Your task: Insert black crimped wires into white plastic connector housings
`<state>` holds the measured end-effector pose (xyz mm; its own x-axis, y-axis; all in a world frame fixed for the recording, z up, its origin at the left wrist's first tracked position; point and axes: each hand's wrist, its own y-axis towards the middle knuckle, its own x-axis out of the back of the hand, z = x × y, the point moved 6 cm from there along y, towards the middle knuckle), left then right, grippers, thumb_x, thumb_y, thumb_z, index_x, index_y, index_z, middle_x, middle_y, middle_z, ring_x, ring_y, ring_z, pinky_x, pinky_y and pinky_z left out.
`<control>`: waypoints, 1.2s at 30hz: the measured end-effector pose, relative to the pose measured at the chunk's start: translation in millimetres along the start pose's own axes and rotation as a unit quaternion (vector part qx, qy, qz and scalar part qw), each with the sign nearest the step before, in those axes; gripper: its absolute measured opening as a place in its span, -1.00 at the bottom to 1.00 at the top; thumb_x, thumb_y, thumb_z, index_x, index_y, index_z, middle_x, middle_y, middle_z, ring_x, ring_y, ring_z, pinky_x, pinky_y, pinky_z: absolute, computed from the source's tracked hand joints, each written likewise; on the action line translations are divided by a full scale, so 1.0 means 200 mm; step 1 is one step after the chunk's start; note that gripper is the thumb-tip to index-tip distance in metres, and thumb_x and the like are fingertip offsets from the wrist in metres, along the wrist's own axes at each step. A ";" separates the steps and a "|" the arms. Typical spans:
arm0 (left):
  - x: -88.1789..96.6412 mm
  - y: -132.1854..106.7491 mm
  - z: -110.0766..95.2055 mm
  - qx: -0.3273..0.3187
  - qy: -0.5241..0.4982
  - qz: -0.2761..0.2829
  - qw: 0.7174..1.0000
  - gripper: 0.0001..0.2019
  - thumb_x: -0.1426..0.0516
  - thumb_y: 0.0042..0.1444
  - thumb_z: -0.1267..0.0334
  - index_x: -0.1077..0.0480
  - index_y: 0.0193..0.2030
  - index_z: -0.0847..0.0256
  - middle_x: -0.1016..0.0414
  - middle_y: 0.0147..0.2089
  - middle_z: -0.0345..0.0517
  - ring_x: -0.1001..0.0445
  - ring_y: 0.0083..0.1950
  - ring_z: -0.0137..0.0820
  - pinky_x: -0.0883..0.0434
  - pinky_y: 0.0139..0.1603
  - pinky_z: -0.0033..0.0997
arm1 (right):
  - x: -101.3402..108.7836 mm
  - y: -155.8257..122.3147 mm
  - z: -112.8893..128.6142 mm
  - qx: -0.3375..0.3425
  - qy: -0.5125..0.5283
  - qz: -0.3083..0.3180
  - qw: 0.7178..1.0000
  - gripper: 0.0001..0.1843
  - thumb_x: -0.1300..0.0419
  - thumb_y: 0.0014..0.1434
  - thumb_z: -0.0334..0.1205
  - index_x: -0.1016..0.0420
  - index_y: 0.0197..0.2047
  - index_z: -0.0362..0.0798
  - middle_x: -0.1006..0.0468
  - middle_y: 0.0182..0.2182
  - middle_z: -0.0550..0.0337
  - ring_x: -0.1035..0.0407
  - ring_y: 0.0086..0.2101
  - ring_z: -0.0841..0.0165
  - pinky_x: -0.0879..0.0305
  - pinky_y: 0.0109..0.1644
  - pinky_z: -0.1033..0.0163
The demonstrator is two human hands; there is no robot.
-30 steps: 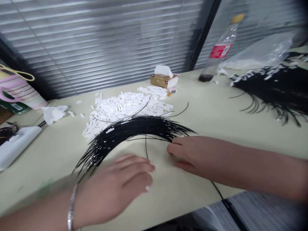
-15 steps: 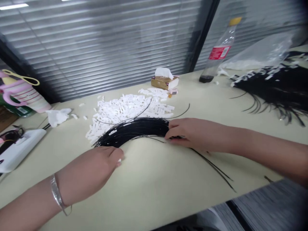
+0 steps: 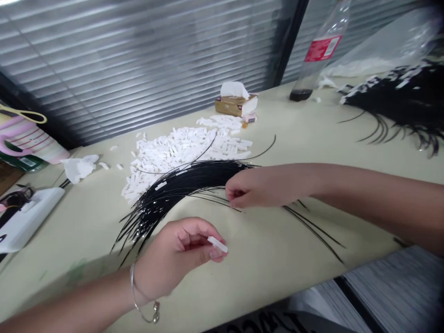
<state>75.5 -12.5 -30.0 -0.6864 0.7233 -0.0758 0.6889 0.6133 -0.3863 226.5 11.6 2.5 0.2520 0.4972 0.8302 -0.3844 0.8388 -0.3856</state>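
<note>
Black strands fan out in a glossy arc across the desk! Left grip pinches a white tab; right grip curls at the strands, pinch unclear.

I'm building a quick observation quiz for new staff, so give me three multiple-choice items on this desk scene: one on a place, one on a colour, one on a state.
1. Where is the pile of white pieces relative to the bundle of black strands?
A) Mostly beyond it, toward the blinds
B) Nearer the person
C) Far right of it

2. What colour is the liquid in the plastic bottle?
A) Pale yellow
B) Dark
C) Bright green

3. What is the left hand doing?
A) Lying flat and empty
B) Pinching a white piece
C) Gripping the bottle

Answers:
1. A, the pile spreads behind the bundle.
2. B, a dark layer fills the bottle's base.
3. B, the piece shows at the fingertips.
</note>
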 end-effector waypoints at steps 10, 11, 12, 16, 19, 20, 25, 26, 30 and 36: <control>0.00 -0.04 -0.06 -0.174 0.156 -0.005 0.972 -0.94 -0.17 0.04 0.46 -0.42 -0.33 0.27 -0.37 -0.24 -0.11 -0.41 -0.28 -0.52 -0.39 -0.31 -0.57 | -0.14 -0.04 0.14 -0.019 -0.278 -0.100 0.955 -0.78 -0.12 -0.16 -0.61 -0.43 -0.42 -0.16 -0.44 -0.48 0.06 -0.34 -0.46 0.31 -0.01 -0.53 0.30; -0.01 -0.05 -0.08 -0.210 0.219 -0.005 0.953 -0.94 -0.16 0.05 0.46 -0.44 -0.32 0.28 -0.34 -0.24 -0.10 -0.39 -0.31 -0.52 -0.37 -0.35 -0.57 | -0.15 -0.04 0.15 -0.020 -0.335 -0.119 0.935 -0.78 -0.11 -0.16 -0.61 -0.43 -0.43 -0.16 -0.42 -0.50 0.06 -0.32 -0.48 0.31 0.02 -0.55 0.30; -0.02 -0.06 -0.09 -0.240 0.280 -0.005 0.929 -0.93 -0.15 0.07 0.46 -0.45 -0.30 0.29 -0.33 -0.23 -0.08 -0.38 -0.33 -0.52 -0.36 -0.37 -0.57 | -0.16 -0.05 0.16 -0.020 -0.377 -0.139 0.915 -0.80 -0.10 -0.14 -0.60 -0.42 -0.45 -0.16 -0.39 -0.53 0.06 -0.30 -0.50 0.31 0.04 -0.57 0.29; -0.01 -0.07 -0.10 -0.275 0.413 -0.029 0.868 -0.87 -0.09 0.11 0.49 -0.46 -0.26 0.31 -0.35 -0.25 -0.05 -0.39 -0.28 -0.48 -0.36 -0.34 -0.56 | -0.16 -0.06 0.13 -0.013 -0.426 -0.196 0.883 -0.77 -0.08 -0.18 -0.61 -0.40 -0.46 -0.15 -0.37 -0.52 0.03 -0.28 -0.48 0.29 0.03 -0.55 0.28; 0.01 -0.05 -0.11 -0.255 0.424 -0.043 0.868 -0.87 -0.08 0.13 0.47 -0.45 -0.27 0.29 -0.38 -0.28 -0.08 -0.40 -0.28 -0.49 -0.38 -0.29 -0.57 | -0.10 -0.08 0.07 -0.019 -0.329 -0.212 0.920 -0.75 -0.06 -0.21 -0.63 -0.34 -0.48 -0.11 -0.35 -0.52 0.10 -0.24 -0.51 0.34 -0.01 -0.51 0.27; 0.01 -0.05 -0.11 -0.254 0.429 -0.047 0.866 -0.88 -0.08 0.13 0.46 -0.45 -0.27 0.29 -0.39 -0.27 -0.09 -0.40 -0.27 -0.49 -0.38 -0.26 -0.56 | -0.08 -0.09 0.05 -0.026 -0.254 -0.206 0.945 -0.78 -0.06 -0.15 -0.60 -0.32 -0.49 -0.09 -0.35 -0.54 0.15 -0.21 -0.55 0.37 -0.02 -0.51 0.27; 0.01 -0.05 -0.12 -0.265 0.467 -0.060 0.841 -0.90 -0.07 0.14 0.45 -0.41 -0.27 0.29 -0.40 -0.27 -0.11 -0.39 -0.21 -0.46 -0.36 -0.13 -0.51 | -0.07 -0.05 -0.01 -0.019 0.075 -0.074 0.994 -0.91 -0.07 0.09 -0.21 -0.38 -0.34 0.01 -0.44 -0.55 0.31 -0.26 -0.59 0.46 -0.10 -0.58 0.35; 0.01 -0.04 -0.12 -0.269 0.473 -0.063 0.836 -0.90 -0.06 0.14 0.44 -0.40 -0.27 0.29 -0.41 -0.28 -0.11 -0.39 -0.20 -0.46 -0.36 -0.12 -0.50 | -0.08 -0.03 -0.01 -0.015 0.115 -0.049 0.992 -0.88 -0.08 0.08 -0.18 -0.39 -0.30 0.03 -0.46 -0.53 0.32 -0.28 -0.58 0.46 -0.11 -0.59 0.36; 0.03 -0.04 -0.13 -0.269 0.487 -0.077 0.827 -0.92 -0.07 0.16 0.42 -0.39 -0.29 0.27 -0.43 -0.29 -0.14 -0.39 -0.21 -0.46 -0.35 -0.14 -0.50 | -0.12 -0.02 0.00 -0.025 0.150 -0.019 0.988 -0.81 -0.06 0.11 -0.08 -0.40 -0.36 0.02 -0.43 -0.55 0.31 -0.25 -0.58 0.46 -0.09 -0.61 0.36; 0.05 -0.03 -0.12 -0.264 0.480 -0.064 0.834 -0.91 -0.07 0.16 0.41 -0.41 -0.26 0.25 -0.43 -0.25 -0.13 -0.40 -0.19 -0.43 -0.34 -0.16 -0.47 | -0.16 -0.06 0.14 0.084 -0.180 -0.162 0.967 -0.90 -0.10 0.00 -0.45 -0.37 -0.41 -0.08 -0.43 -0.45 0.16 -0.30 -0.47 0.36 -0.16 -0.43 0.28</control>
<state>70.1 -1.7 -5.8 -0.4332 0.4069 0.8042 0.8053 0.5755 0.1427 199.1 -21.3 -8.9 0.0687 0.0791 0.9945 -0.4833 0.8747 -0.0362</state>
